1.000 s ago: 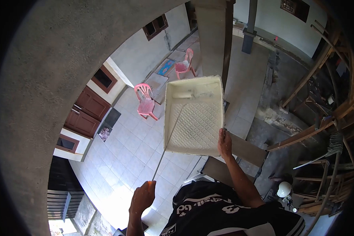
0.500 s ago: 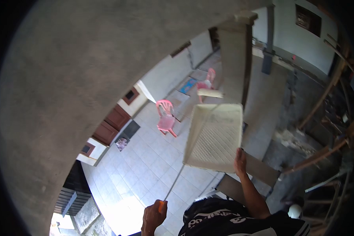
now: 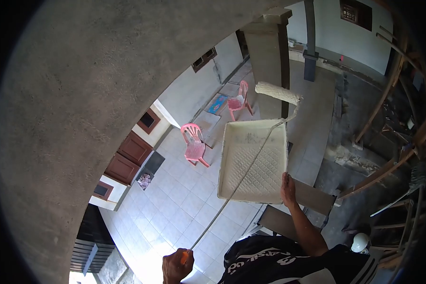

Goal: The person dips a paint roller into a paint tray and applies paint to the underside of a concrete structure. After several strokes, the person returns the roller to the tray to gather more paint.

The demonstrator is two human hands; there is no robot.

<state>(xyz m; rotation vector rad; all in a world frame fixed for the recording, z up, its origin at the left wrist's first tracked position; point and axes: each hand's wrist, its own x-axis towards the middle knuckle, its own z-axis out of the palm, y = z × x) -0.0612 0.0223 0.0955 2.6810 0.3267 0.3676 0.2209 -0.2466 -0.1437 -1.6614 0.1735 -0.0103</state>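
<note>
My left hand (image 3: 177,266) is wrapped round the orange grip of a long-handled paint roller (image 3: 279,93). The roller's thin metal rod crosses over the paint tray, and its cream sleeve is up beyond the tray's far edge. With my right hand (image 3: 288,189) I grip the near right edge of the cream paint tray (image 3: 227,182), thumb on the rim and the other fingers hidden behind it. The tray has a ridged slope and a smooth well at the far end, coated in pale paint.
A grey concrete surface (image 3: 71,94) fills the upper left. Far below, pink plastic chairs (image 3: 194,146) stand on the tiled floor (image 3: 175,199). A grey pillar (image 3: 265,71) rises behind the tray. Curved wooden poles (image 3: 386,175) and a white helmet-like object (image 3: 360,242) are at right.
The roller sleeve has moved up and to the right, away from the tray's far edge. My left hand has shifted down and left. The whole view has shifted slightly.
</note>
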